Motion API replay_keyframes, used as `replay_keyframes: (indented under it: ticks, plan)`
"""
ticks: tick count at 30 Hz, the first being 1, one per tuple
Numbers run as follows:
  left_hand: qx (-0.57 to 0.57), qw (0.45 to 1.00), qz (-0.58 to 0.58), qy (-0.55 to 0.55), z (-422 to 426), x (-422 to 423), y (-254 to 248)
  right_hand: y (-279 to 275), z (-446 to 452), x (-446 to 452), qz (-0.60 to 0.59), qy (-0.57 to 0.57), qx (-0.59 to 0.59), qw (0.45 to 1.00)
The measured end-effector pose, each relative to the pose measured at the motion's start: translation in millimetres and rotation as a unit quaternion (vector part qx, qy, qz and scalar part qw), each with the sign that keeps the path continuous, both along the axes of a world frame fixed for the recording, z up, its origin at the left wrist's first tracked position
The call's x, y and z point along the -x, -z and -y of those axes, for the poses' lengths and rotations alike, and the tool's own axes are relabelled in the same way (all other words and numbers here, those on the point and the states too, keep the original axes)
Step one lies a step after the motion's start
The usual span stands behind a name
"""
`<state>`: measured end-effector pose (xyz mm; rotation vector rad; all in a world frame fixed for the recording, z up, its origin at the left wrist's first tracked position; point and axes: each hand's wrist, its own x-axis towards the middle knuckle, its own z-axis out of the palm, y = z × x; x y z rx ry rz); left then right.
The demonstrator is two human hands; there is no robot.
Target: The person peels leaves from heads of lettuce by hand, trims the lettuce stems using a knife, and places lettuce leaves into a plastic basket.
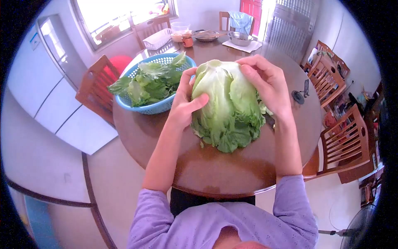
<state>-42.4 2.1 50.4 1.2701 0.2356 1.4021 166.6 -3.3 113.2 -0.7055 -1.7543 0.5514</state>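
Observation:
A head of lettuce (pixel 226 103) is held up over the round table, its pale stem end on top and its green leaf tips hanging toward me. My left hand (pixel 184 99) is wrapped round its left side, thumb pressed on the outer leaves. On the upper right, my right hand (pixel 267 81) grips it with bent fingers near the stem end; some fingertips are hidden behind the leaves. Just left of my left hand stands a blue plastic colander (pixel 155 108) with loose lettuce leaves (pixel 153 79) in it. More leaf pieces (pixel 264 108) show partly behind the lettuce, by my right wrist.
Toward the table's far side are a white basket (pixel 157 40), an orange-brown jar (pixel 187 40) and a metal bowl (pixel 240 38). A black stand-like object (pixel 298 96) sits near the right edge. Wooden chairs (pixel 344 143) surround the brown table (pixel 215 176).

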Motion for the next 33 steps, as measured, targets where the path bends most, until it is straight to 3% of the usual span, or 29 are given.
replay_keyframes:
  ticks: [2, 12, 14, 17, 21, 24, 28, 29, 33]
  plan:
    - [-0.016, 1.000, -0.011, -0.010, 0.1, 0.5, -0.7, -0.8, 4.2, 6.0, -0.037, -0.027, 0.016, 0.999]
    - [-0.104, 0.970, -0.143, -0.166, 4.1, -1.3, -2.1, -4.9, 15.3, 0.4, 0.017, 0.056, 0.001, 0.998]
    - [-0.085, 0.980, -0.125, -0.130, 4.1, 1.0, -2.9, -5.6, 17.0, -0.9, 0.032, 0.063, -0.038, 0.997]
    - [-0.045, 0.996, -0.075, -0.031, 4.8, 3.2, -1.3, -6.9, 24.4, 4.2, -0.007, 0.026, 0.005, 1.000]
    - [-0.019, 0.994, -0.082, 0.067, 9.3, 1.6, -4.3, -11.6, 31.9, 5.7, 0.067, 0.009, 0.019, 0.998]
    - [0.046, 0.989, -0.068, 0.126, 11.1, -3.4, -2.3, -6.7, 24.6, 5.2, 0.087, 0.062, -0.064, 0.992]
    - [0.024, 0.987, -0.016, 0.160, 9.7, -19.1, 3.3, -8.4, 17.8, 3.7, 0.112, 0.104, -0.095, 0.984]
    - [-0.002, 0.990, -0.081, 0.118, 8.3, -18.6, 2.5, -10.0, 13.5, 3.5, 0.135, 0.110, -0.101, 0.979]
    - [0.027, 0.992, -0.100, 0.071, 15.1, -19.3, -5.0, -32.3, 4.2, 0.1, 0.270, 0.073, -0.146, 0.949]
